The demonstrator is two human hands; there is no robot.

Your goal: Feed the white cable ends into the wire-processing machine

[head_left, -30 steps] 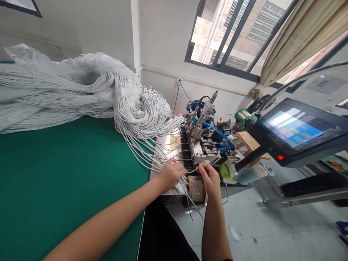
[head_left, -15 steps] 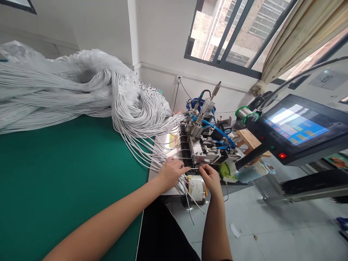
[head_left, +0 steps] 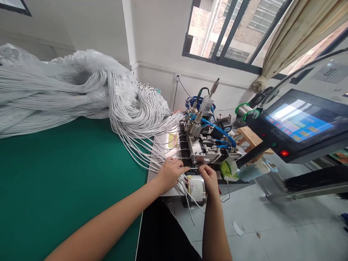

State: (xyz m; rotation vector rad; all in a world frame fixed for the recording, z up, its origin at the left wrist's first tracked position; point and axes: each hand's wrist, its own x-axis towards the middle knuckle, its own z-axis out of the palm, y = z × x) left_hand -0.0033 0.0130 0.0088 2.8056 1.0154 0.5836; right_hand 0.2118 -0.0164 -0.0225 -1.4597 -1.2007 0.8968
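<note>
My left hand [head_left: 170,173] rests on a fan of thin white cables [head_left: 141,148] at the edge of a metal plate [head_left: 163,145], its fingers curled and pinching one cable. My right hand [head_left: 208,177] is closed in a pinch on the free end of that cable, right at the front of a small metal machine [head_left: 204,145] with blue hoses. A white roll [head_left: 198,187] sits just below both hands. A big heap of white cables [head_left: 67,90] lies on the green table [head_left: 59,174] to the left.
A tilted touch screen [head_left: 299,125] on a dark arm stands to the right, with a red light below it. A wooden block [head_left: 251,139] and a wire spool [head_left: 243,108] sit behind the machine. The grey floor [head_left: 272,232] lies below right, a window [head_left: 231,32] above.
My right hand has come down a little and in toward the machine's front, and the cable end between my hands now lies straighter. The view has shifted slightly left.
</note>
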